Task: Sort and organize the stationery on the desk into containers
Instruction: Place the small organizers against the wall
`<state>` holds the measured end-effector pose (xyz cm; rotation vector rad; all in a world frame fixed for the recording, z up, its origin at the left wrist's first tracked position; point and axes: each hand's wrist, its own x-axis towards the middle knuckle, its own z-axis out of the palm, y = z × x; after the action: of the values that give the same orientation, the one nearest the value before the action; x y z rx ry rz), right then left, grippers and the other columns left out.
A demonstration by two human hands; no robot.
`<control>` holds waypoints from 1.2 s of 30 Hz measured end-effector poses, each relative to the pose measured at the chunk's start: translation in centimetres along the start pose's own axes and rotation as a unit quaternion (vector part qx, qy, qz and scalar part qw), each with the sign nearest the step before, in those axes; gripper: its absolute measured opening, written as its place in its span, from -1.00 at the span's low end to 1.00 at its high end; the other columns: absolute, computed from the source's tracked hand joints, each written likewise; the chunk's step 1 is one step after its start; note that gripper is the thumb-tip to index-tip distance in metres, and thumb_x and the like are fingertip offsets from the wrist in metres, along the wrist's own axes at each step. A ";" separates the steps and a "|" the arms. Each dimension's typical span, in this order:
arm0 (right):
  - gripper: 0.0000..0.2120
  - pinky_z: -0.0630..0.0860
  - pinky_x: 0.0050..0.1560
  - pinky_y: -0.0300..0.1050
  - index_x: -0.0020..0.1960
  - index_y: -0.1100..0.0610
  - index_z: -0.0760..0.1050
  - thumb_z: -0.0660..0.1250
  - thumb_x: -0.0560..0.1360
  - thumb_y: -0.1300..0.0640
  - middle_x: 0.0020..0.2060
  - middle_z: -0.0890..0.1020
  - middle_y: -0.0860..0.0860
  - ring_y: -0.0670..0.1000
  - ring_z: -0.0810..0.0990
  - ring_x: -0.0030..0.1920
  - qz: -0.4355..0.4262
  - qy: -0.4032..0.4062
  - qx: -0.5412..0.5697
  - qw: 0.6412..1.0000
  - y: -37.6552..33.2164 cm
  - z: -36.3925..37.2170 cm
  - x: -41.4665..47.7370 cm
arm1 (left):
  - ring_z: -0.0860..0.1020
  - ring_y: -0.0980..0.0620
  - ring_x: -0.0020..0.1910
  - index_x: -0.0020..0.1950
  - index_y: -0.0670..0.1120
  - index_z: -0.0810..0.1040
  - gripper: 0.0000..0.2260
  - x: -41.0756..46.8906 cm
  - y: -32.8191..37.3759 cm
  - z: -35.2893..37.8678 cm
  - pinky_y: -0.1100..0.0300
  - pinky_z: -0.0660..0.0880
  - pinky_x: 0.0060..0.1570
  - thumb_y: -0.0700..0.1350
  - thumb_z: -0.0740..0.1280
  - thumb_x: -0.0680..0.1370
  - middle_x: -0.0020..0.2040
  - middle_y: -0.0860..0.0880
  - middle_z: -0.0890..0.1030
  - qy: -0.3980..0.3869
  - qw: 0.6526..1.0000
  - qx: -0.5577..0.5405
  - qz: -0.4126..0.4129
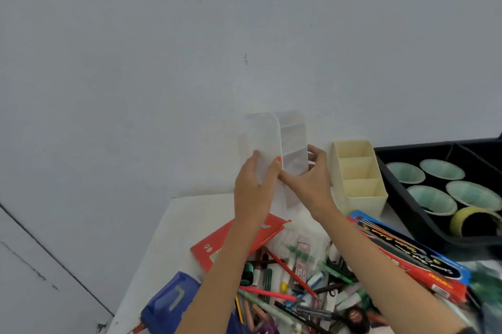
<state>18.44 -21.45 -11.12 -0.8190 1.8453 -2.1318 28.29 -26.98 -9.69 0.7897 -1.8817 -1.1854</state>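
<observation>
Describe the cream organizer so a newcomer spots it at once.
Start at the black tray of pale green bowls on the right. Directly left of it, by the wall, stands the cream organizer. It alone is opaque cream, split into three open compartments.

Pale grey wall — white desk

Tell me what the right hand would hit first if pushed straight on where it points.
The right hand grips the translucent divided organizer, so that comes first. Behind it only the white wall shows; how far off is unclear.
</observation>
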 end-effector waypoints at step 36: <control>-0.85 0.44 -0.22 -0.03 0.05 0.14 0.42 0.13 0.53 0.26 -0.16 0.54 0.03 0.09 0.52 -0.10 -0.009 -0.064 -0.363 0.930 9.5 -10.5 7.1 | 0.44 0.09 -0.27 0.32 -0.21 0.36 -0.72 3.7 -5.4 14.6 0.35 0.32 -0.34 -0.28 0.06 0.62 -0.15 0.01 0.47 -0.046 0.984 0.165 0.040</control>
<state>5.15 -18.01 -18.95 -1.0709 2.5748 -1.3214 14.54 -25.47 -17.70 0.8369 -2.2011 -0.8836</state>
